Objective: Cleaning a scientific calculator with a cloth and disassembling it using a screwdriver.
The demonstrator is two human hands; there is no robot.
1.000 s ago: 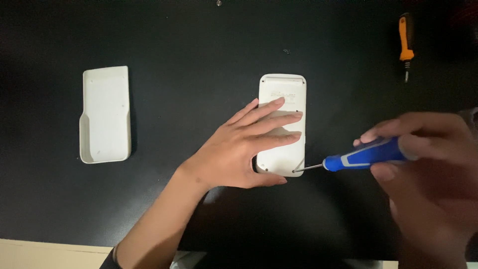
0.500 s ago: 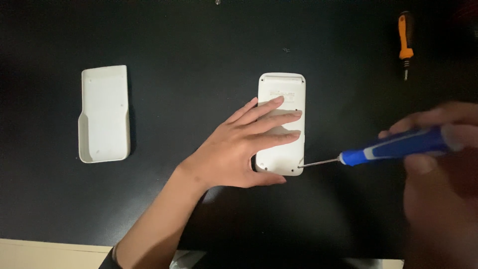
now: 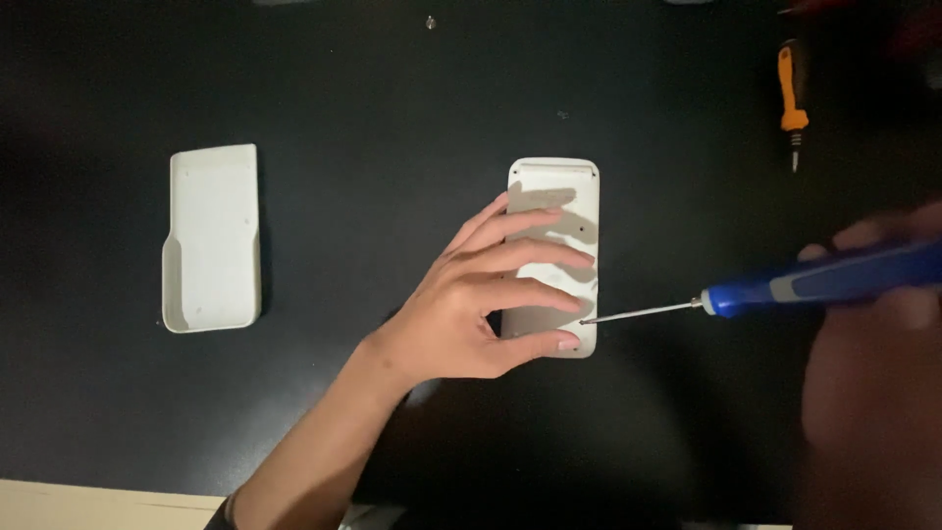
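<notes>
Screwdriver (image 3: pixel 785 287) further right; flat white casing (image 3: pixel 552 257)

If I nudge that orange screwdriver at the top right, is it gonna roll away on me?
Probably a little. The orange screwdriver has a rounded handle and lies loose on the flat black table, so a sideways push would likely roll it. It looks small and slim, so probably light. Its thin tip suggests it is rigid, not floppy.

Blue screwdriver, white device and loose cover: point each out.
blue screwdriver (image 3: pixel 814 280), head view, on its handle.
white device (image 3: pixel 559 191), head view, on its bare upper back.
loose cover (image 3: pixel 213 236), head view, on its flat middle.
</notes>
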